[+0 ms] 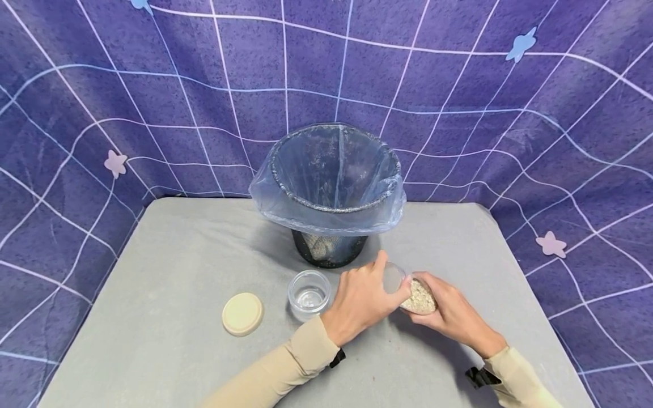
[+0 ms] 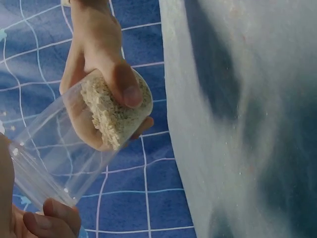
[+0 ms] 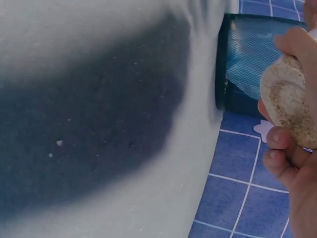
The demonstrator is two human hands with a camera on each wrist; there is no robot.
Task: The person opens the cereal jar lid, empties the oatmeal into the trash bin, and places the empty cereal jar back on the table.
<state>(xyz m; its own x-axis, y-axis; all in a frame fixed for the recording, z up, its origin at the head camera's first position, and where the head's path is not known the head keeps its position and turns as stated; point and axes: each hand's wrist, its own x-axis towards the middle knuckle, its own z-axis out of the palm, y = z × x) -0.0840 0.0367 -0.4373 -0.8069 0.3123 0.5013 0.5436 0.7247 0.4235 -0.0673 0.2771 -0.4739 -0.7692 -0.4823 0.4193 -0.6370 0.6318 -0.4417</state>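
Observation:
Both hands hold a clear jar [image 1: 393,277], tilted, with pale oat-like flakes [image 1: 420,297] gathered at its base. My right hand [image 1: 454,309] grips the flake-filled base, and its thumb lies across the wall in the left wrist view. At the other end, my left hand [image 1: 359,294] holds the rim; its fingertips [image 2: 52,220] curl against the edge. Whether a clear lid covers that end, I cannot tell. In the right wrist view the jar's round bottom [image 3: 287,94] faces the camera. Just left of the left hand stands a second clear jar [image 1: 309,292], uncapped.
A cream round lid [image 1: 242,314] lies on the grey table [image 1: 168,272] at the left. Behind the hands stands a black mesh bin [image 1: 331,255] lined with a blue plastic bag [image 1: 326,221]. Purple gridded cloth [image 1: 229,56] hangs around the table's back and sides.

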